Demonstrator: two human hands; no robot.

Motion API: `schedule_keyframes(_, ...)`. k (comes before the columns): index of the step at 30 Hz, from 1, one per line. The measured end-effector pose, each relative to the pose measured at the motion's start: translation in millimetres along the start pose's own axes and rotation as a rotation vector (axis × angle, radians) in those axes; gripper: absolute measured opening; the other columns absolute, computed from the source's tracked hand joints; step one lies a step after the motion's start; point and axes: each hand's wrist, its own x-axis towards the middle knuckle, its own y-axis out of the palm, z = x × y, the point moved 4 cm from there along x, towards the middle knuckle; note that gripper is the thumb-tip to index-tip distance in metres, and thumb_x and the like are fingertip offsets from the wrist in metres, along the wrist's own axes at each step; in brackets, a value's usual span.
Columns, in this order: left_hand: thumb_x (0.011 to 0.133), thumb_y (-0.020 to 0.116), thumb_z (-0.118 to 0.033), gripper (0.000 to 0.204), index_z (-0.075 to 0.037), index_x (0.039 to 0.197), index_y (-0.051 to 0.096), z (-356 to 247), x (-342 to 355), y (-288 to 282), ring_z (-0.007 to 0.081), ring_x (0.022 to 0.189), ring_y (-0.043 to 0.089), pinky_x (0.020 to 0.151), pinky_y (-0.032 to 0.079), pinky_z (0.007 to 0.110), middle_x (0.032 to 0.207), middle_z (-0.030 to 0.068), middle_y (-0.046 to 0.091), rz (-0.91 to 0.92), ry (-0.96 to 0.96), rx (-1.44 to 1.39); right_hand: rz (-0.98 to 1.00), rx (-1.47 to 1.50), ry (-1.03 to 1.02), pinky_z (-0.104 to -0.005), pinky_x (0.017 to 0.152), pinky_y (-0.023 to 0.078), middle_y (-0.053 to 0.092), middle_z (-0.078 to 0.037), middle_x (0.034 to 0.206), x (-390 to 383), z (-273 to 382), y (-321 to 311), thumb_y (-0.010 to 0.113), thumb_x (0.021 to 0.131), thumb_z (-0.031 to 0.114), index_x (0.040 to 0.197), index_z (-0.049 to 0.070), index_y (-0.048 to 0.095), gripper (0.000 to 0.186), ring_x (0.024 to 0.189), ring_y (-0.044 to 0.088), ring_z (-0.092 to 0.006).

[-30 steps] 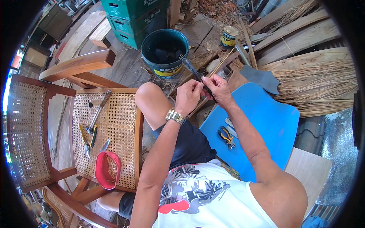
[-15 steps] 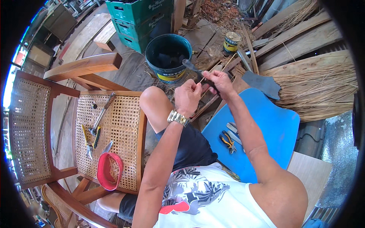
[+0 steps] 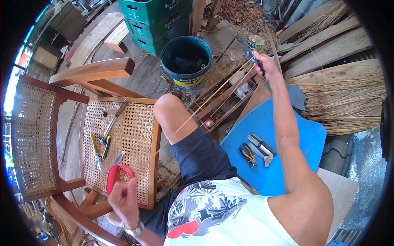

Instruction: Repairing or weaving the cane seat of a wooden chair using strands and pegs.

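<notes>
My right hand (image 3: 269, 67) is stretched far out to the right, closed round the dark handle of a knife (image 3: 243, 45) whose blade points up and away. At the same hand begins a thin cane strip (image 3: 205, 101). It runs taut and slanting across my knee to the caned chair seat (image 3: 135, 143). Along that line, at the near left, my left hand (image 3: 124, 201) is closed, with the strip's end hidden in the fingers. Just beyond that hand sits a red container (image 3: 116, 174) holding light shavings, partly covered by it.
On the chair seat lie a hammer (image 3: 113, 123), yellow-handled pruning shears (image 3: 98, 151) and a small blade (image 3: 119, 158). The blue seat (image 3: 295, 135) bears pliers (image 3: 248, 156) and knives (image 3: 260, 143). Ahead stand a dark bucket (image 3: 186, 76) and green crates (image 3: 156, 24); cane bundles (image 3: 344, 98) lie right.
My hands, close together before, are now far apart. The left has come down and left to the red container; the right has moved out to the right with the knife. The strip now stretches between them.
</notes>
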Motion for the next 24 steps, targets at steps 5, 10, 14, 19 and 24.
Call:
schedule_keyframes(5,0.095,0.074,-0.024,0.027,0.001,0.086,0.066,15,2,-14,0.0088,0.074,0.053,0.067,0.046,0.025,0.084,0.0017,0.060,-0.027,-0.231,0.048,0.066,-0.032,-0.051,-0.0210,0.036,0.034,0.058,-0.001,0.067,-27,5,33,0.074,0.093,0.035,0.084,0.013,0.056,0.030,0.045,0.049,-0.0067)
schedule_keyframes(10,0.090,0.076,-0.036,0.065,0.004,0.136,0.052,-68,31,20,0.0187,0.100,0.065,0.081,0.054,0.029,0.134,0.0215,0.057,0.111,0.099,-0.281,0.192,0.060,-0.065,-0.0222,0.033,0.033,0.059,-0.005,0.062,-93,-22,91,0.075,0.093,0.030,0.076,0.010,0.054,0.034,0.040,0.049,-0.0087)
schedule_keyframes(14,0.091,0.074,-0.037,0.081,0.013,0.144,0.036,-99,81,158,0.0165,0.076,0.067,0.059,0.052,0.025,0.126,0.0249,0.062,0.746,-0.050,-0.413,0.200,0.072,-0.115,-0.0226,0.035,0.032,0.058,-0.003,0.061,-130,-39,124,0.072,0.096,0.029,0.075,0.011,0.055,0.033,0.041,0.049,-0.0081)
schedule_keyframes(19,0.093,0.069,-0.034,0.046,0.003,0.120,0.064,-90,116,268,0.0248,0.069,0.068,0.060,0.053,0.035,0.090,0.0184,0.073,0.655,-0.036,-0.229,0.178,0.022,-0.112,-0.0220,0.036,0.034,0.059,-0.001,0.059,-142,-50,128,0.074,0.095,0.030,0.074,0.012,0.055,0.033,0.042,0.050,-0.0063)
schedule_keyframes(24,0.097,0.061,-0.030,0.034,-0.001,0.078,0.061,-87,107,290,0.0419,0.076,0.065,0.068,0.050,0.051,0.076,0.0211,0.066,0.428,0.412,0.046,0.248,0.036,0.016,-0.0215,0.036,0.034,0.061,-0.002,0.062,-131,-66,124,0.074,0.094,0.031,0.075,0.012,0.056,0.033,0.042,0.050,-0.0061)
